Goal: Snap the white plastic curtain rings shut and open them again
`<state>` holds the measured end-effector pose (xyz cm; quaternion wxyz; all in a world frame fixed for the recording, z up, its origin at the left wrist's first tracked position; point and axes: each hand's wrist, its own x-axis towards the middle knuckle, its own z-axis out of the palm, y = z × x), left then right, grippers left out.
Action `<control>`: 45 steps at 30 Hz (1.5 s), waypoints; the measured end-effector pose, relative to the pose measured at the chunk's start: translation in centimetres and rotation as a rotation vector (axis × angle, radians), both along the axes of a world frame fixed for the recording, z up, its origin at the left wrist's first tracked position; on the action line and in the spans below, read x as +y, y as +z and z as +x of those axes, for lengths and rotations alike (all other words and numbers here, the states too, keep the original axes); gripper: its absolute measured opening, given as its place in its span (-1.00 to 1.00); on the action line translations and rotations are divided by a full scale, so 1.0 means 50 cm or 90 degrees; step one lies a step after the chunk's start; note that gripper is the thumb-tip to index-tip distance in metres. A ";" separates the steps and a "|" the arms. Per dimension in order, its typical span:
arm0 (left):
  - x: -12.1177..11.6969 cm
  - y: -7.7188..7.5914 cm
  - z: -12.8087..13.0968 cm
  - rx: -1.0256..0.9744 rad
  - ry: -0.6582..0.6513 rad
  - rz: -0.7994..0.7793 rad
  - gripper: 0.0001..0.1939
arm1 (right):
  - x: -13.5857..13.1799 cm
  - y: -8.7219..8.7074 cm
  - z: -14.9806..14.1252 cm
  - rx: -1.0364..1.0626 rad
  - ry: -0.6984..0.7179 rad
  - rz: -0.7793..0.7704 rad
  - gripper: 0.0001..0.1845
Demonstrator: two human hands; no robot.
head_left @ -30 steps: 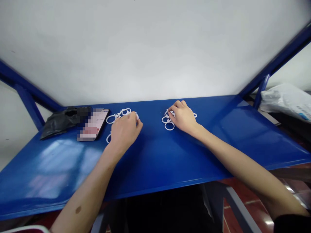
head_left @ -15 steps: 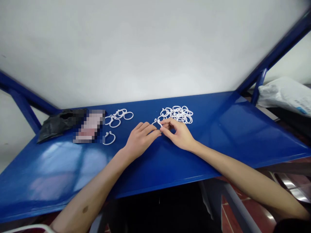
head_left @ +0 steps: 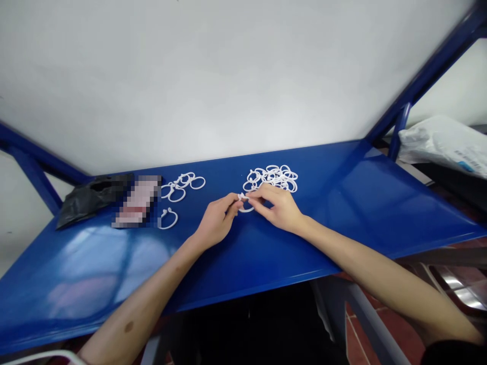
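A white plastic curtain ring (head_left: 247, 210), with small knobs at its ends, is held between my two hands above the table. My left hand (head_left: 217, 220) is closed, thumb and fingers pinching the ring's left side near the knobs. From the other side, my right hand (head_left: 280, 207) pinches the ring between thumb and forefinger. Just behind the right hand lies a heap of white rings (head_left: 272, 175), partly covered by its fingers. Left of my hands are several more rings (head_left: 177, 193), and a single ring (head_left: 169, 219) with its ends apart sits nearer to me.
The blue table (head_left: 228, 276) meets a pale wall (head_left: 228, 76) at its back. A black plastic bag (head_left: 87, 197) and a blurred-out flat object (head_left: 139, 200) lie at the left. Blue frame bars (head_left: 418, 81) rise at both sides. Beyond the right bar is a white plastic package (head_left: 441, 144).
The ring between my hands has turned, so its loop now hangs toward me with the knobs on top. My left fingers have curled in more. The view has shifted slightly.
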<state>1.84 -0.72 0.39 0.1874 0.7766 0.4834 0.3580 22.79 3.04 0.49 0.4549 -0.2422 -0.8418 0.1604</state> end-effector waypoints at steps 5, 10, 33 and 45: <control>-0.004 -0.006 0.007 -0.018 -0.011 -0.045 -0.70 | -0.003 -0.015 0.001 -0.068 0.023 0.008 -0.78; -0.008 -0.008 0.004 0.021 -0.015 0.019 -0.73 | -0.003 -0.022 0.011 -0.144 0.032 0.039 -0.72; -0.005 0.007 0.005 -0.149 0.065 -0.153 -0.87 | -0.026 -0.025 -0.005 -0.282 -0.074 0.173 -0.64; 0.047 0.000 -0.071 0.215 0.247 0.121 -0.70 | 0.080 0.046 -0.002 -0.315 -0.275 0.057 -0.70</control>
